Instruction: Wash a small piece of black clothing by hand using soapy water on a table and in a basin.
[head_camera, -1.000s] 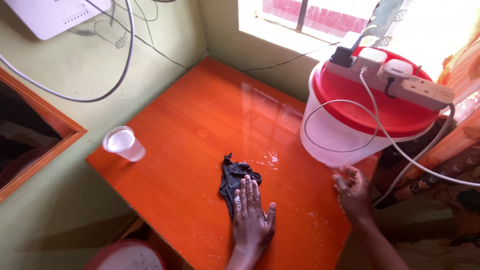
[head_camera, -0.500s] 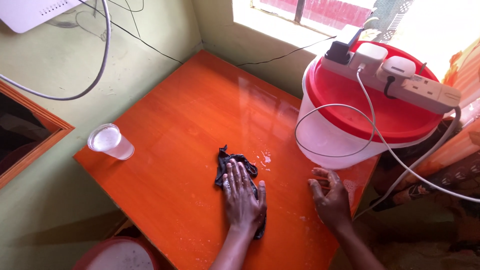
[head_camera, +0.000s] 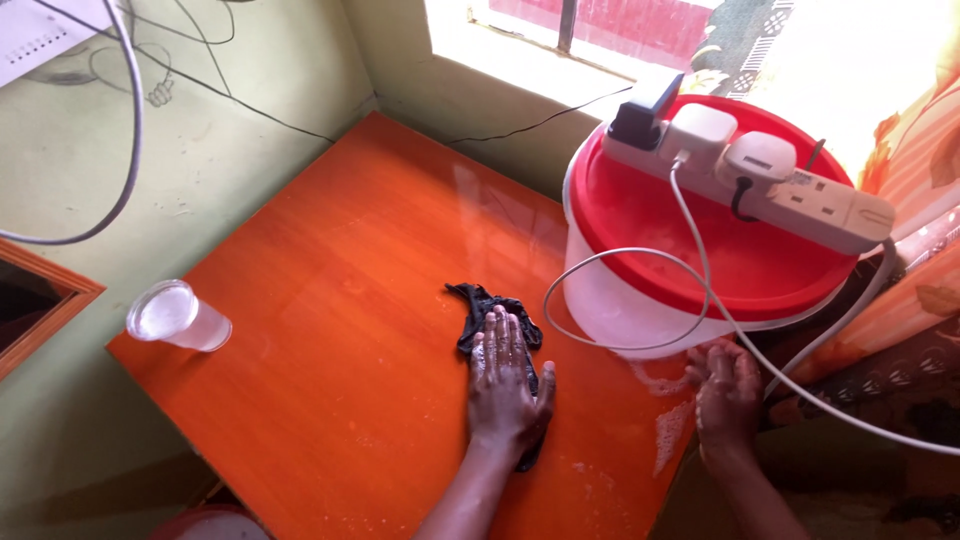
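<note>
Head view gives me the glossy orange surface (head_camera: 350, 300), wet with suds. Next, a white bucket with red lid (head_camera: 700, 240) standing on it. My left hand (head_camera: 508, 385) presses flat, fingers spread, on the dark crumpled cloth (head_camera: 490, 305); my right hand (head_camera: 728, 392) rests open beside the bucket.

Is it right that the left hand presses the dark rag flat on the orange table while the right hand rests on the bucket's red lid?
Not quite. The head view shows the right hand on the table edge beside the bucket, below its red lid, not on it. The left hand does press the dark rag flat on the orange table.
</note>
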